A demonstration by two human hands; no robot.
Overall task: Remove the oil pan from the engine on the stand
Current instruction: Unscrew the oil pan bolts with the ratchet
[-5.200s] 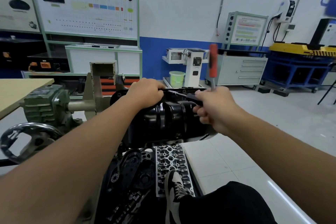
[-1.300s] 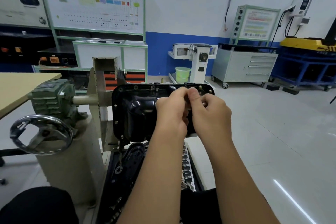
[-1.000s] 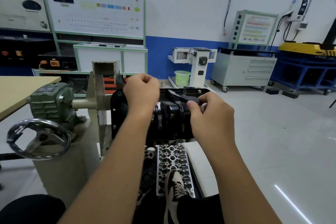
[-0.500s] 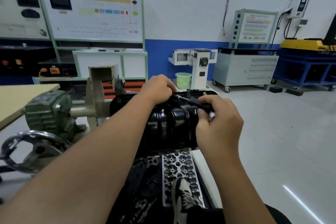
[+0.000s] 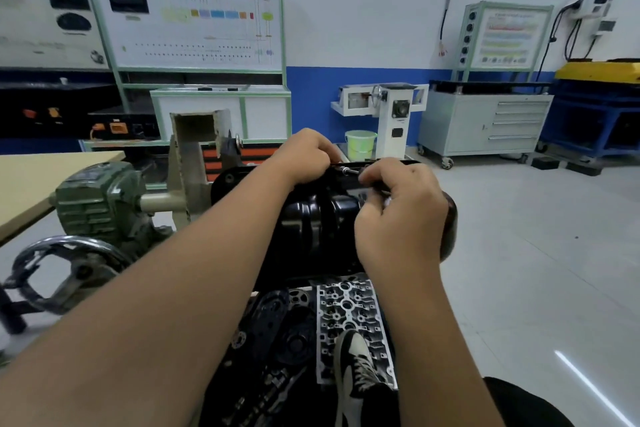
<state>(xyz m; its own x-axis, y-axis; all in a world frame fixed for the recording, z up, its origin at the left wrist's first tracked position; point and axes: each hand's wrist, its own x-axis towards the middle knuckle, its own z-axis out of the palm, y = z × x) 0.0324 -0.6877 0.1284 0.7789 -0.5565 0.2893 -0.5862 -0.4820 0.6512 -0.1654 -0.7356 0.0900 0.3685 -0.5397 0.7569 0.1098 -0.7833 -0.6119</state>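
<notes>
Head view: oil pan (image 5: 318, 229) beneath both curled hands, left hand (image 5: 304, 156) and right hand (image 5: 398, 218) gripping a tool (image 5: 349, 170).

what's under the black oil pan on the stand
Below the oil pan lie a silver cylinder head and dark engine parts; the forearms and a shoe cover the rest.

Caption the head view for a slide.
Both hands work a slim tool at the far rim of the black oil pan: left hand at the rim, right hand gripping the handle.
</notes>
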